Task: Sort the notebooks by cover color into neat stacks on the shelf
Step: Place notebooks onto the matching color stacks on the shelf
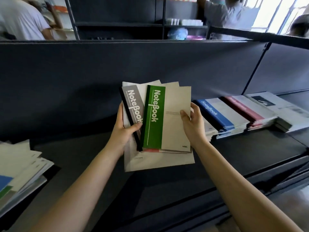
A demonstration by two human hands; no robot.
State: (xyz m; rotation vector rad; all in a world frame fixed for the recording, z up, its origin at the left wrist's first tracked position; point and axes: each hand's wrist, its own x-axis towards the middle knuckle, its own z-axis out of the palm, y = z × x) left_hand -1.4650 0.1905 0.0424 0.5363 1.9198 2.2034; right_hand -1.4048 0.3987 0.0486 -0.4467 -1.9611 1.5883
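Your right hand (194,126) pinches the green notebook (153,118) at its right edge. Your left hand (123,131) grips the grey notebook (133,101). Both are held above the shelf (250,148), spines pointing away from you. The sorted stacks (234,118) lie to the right, nearer your right hand.

We're reading "NoteBook" in white on the green-band notebook (154,114), the same word on the grey-band notebook (133,106), and again on the blue-band notebook (212,111) lying on the shelf (250,148). The small cover print is coming out too fine to read.
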